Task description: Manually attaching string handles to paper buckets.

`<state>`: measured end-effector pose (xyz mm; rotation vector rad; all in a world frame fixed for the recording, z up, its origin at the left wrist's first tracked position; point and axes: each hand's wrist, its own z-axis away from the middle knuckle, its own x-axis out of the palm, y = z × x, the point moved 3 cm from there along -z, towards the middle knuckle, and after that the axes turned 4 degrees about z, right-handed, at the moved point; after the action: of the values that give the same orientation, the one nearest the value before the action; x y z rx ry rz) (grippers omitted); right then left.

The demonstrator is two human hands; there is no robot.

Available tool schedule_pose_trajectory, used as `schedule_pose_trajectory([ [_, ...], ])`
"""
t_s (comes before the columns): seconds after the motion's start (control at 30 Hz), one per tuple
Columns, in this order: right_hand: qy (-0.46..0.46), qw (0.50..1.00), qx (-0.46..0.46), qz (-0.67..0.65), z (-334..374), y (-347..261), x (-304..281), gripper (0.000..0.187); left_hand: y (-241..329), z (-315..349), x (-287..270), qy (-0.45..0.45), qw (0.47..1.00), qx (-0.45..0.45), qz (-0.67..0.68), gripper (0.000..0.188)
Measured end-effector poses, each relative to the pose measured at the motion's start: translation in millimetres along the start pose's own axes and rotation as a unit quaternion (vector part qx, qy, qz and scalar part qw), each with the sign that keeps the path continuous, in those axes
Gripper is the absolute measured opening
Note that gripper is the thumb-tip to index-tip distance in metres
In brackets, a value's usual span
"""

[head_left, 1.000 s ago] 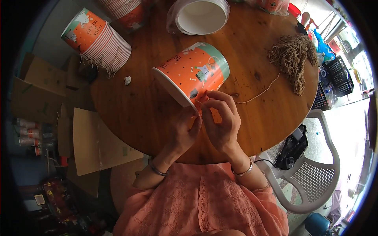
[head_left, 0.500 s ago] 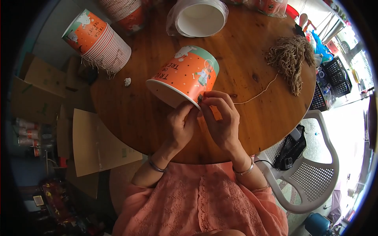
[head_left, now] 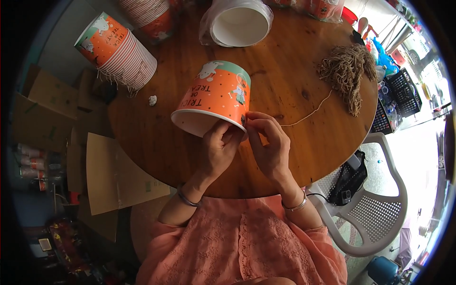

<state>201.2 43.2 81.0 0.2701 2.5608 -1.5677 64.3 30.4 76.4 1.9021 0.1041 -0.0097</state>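
Observation:
An orange paper bucket [head_left: 216, 97] with a green band and cartoon prints lies tilted on its side over the round wooden table [head_left: 156, 142], its white open mouth toward me. My left hand [head_left: 218, 149] grips the bucket's rim from below. My right hand [head_left: 268, 142] pinches a thin tan string [head_left: 308, 114] at the rim's right side, next to a small hole. The string runs right across the table to a tangled bundle of tan cords [head_left: 346, 71].
A stack of like orange buckets [head_left: 118, 50] lies at the table's far left, another stack [head_left: 149, 14] behind it. White buckets in a plastic bag [head_left: 237, 21] sit at the back. Flat cardboard [head_left: 109, 175] lies left on the floor; a white plastic chair [head_left: 375, 213] stands right.
The bucket has been turned and swung left, so its mouth now faces me more. My right hand has stayed at the rim with the string.

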Motion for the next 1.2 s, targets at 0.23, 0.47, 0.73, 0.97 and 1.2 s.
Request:
schedule_pose_trajectory([
  [0.23, -0.027, 0.999, 0.019, -0.022, 2.3, 4.0, 0.9, 0.011, -1.2, 1.9, -4.4, -0.003, 0.994, 0.003, -0.109, 0.012],
  [0.47, -0.041, 0.999, -0.03, 0.006, -1.7, -4.0, -0.4, 0.018, -5.1, 0.9, -12.7, 0.037, 0.999, -0.001, -0.018, 0.011],
  [0.73, -0.218, 0.97, 0.092, 0.054, -22.4, 0.2, 18.9, 0.016, 9.8, 10.5, -23.0, 0.016, 0.955, 0.213, -0.207, 0.004],
  [0.97, -0.192, 0.963, 0.17, -0.087, -24.1, -12.1, 22.7, 0.018, 25.1, -10.4, -27.8, -0.028, 0.982, 0.168, -0.077, 0.003],
  [1.2, -0.207, 0.925, 0.254, -0.191, -32.7, -26.0, 23.5, 0.022, 52.7, -41.3, -28.2, -0.067, 0.968, 0.195, -0.143, 0.002],
])
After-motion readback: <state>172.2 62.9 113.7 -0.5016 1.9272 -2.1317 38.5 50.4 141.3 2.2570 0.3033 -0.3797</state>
